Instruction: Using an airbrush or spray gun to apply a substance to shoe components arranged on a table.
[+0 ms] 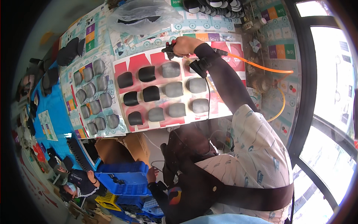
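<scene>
Tabletop [261,33]: covered with printed paper sheets in pale blue, purple, orange and green; it fills the upper half of the view.
Red-and-white sheet [123,68]: lies in the middle of the tabletop and carries three rows of curved pads.
Pads [170,69]: the ones toward the left of the sheet are black, those toward the right are grey.
Second sheet [112,128]: just left of the red one, bearing two columns of grey pads [89,89].
Blue crate [125,179]: below the tabletop edge, with a brown cardboard box [130,147] just above it.
Clear plastic bag [143,15]: bunched at the far side of the tabletop.
Orange hose [261,67]: runs from the spray gun rightwards across the tabletop, then curves down.
Right hand [184,45]: arm in a dark sleeve stretched to the far edge of the red sheet, fingers closed round the handle of a spray gun.
Spray gun [169,48]: dark, held above the top row, nozzle toward the left, close to the grey pad there.
Left hand [151,174]: low beside the blue crate, near its right rim; whether it is curled or spread cannot be told.
Other person [76,183]: crouched at the lower left beside the crate.
</scene>
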Demonstrator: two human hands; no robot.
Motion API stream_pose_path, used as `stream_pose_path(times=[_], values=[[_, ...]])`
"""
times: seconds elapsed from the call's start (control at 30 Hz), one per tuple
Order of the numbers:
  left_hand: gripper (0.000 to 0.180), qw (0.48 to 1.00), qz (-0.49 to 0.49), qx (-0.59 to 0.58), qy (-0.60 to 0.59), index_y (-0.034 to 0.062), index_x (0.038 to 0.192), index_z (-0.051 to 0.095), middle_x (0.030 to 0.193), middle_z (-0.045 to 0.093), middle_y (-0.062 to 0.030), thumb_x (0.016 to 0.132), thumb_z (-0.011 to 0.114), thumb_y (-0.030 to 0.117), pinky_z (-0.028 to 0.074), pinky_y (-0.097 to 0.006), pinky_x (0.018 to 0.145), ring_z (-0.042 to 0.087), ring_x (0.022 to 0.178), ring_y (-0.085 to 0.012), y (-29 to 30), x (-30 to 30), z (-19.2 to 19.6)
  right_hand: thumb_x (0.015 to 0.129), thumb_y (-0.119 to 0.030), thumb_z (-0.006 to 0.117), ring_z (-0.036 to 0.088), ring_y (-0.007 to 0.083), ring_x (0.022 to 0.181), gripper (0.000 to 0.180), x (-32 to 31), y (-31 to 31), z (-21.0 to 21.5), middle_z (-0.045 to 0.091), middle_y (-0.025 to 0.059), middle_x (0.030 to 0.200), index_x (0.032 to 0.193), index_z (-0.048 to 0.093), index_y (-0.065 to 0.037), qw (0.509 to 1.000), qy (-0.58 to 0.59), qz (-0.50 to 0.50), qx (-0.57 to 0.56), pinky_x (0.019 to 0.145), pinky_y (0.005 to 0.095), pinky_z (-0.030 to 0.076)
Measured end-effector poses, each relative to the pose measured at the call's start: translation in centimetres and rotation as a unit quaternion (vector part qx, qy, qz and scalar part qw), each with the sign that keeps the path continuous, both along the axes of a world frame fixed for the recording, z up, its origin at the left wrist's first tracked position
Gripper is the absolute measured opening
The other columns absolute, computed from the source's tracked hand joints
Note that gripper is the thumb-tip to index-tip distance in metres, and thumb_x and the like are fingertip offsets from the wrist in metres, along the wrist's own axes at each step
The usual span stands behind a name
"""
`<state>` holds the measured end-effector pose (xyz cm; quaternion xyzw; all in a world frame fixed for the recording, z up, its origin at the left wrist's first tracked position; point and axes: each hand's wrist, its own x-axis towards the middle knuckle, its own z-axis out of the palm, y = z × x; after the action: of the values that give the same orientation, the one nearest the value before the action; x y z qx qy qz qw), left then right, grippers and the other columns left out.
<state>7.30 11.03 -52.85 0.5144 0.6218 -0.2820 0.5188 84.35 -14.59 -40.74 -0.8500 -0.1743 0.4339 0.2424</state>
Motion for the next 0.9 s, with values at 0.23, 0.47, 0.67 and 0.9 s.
stream_pose_path(times=[0.23,0.47,0.67,0.9], values=[[0.039,0.999,-0.031,0.000,-0.045,0.0061,0.121,0.061,0.101,0.075,-0.0113,0.102,0.053,0.039,0.052,-0.033,0.068,0.073,0.082,-0.0206,0.8,0.1,-0.4,0.065,-0.016,0.060,0.061,0.0258,0.053,0.017,-0.5,-0.4,-0.1,0.064,0.0132,0.061,0.063,0.064,0.000,0.999,-0.018,-0.046,0.007,0.050,0.0378,0.046],[0.042,0.998,-0.020,0.001,-0.066,0.0047,0.126,0.061,0.103,0.075,-0.0125,0.102,0.052,0.038,0.054,-0.032,0.070,0.073,0.083,-0.0208,0.5,-0.7,-1.1,0.064,-0.014,0.060,0.058,0.0209,0.050,0.014,-1.3,-1.8,0.2,0.062,0.0102,0.059,0.062,0.063,0.000,0.997,0.026,-0.063,-0.021,0.046,0.0351,0.042],[0.042,0.998,-0.002,0.004,-0.065,0.0033,0.126,0.061,0.102,0.075,-0.0132,0.100,0.053,0.036,0.054,-0.032,0.069,0.073,0.082,-0.0212,-0.5,-2.0,-1.5,0.063,-0.014,0.061,0.057,0.0212,0.047,0.015,-2.8,-3.1,0.6,0.061,0.0112,0.057,0.061,0.062,0.001,0.998,0.002,-0.063,-0.018,0.043,0.0347,0.041],[0.042,0.999,0.008,0.013,-0.043,0.0031,0.123,0.061,0.101,0.075,-0.0129,0.100,0.053,0.037,0.054,-0.033,0.068,0.073,0.080,-0.0213,-1.9,-3.4,-2.1,0.063,-0.013,0.063,0.062,0.0219,0.052,0.014,-5.0,-4.4,1.2,0.062,0.0119,0.059,0.063,0.062,0.002,0.995,0.036,-0.090,0.000,0.045,0.0350,0.044]])
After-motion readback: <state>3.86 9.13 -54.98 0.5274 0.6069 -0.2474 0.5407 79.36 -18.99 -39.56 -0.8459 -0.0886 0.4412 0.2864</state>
